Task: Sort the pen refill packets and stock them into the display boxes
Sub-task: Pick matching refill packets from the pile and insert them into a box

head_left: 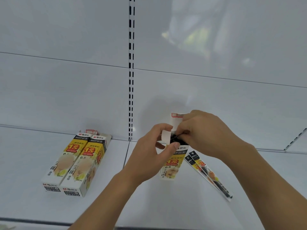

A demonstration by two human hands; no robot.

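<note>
**Stocking an open refill box on the shelf**

Head view. The left hand (149,156) grips the upper end of a box (171,165) standing on the white shelf (149,205), thumb curled over its front by the raised flap (176,120). The right hand (204,133) pinches dark refills (177,140) at the box mouth. Two loose packets (207,173) lie just beside the box, to its right. Two more boxes (74,163) lie side by side, well apart to the left. Risk: refills may snag on the flap or bend if pushed at an angle; a slackened left grip could tip the box onto the loose packets.
</note>
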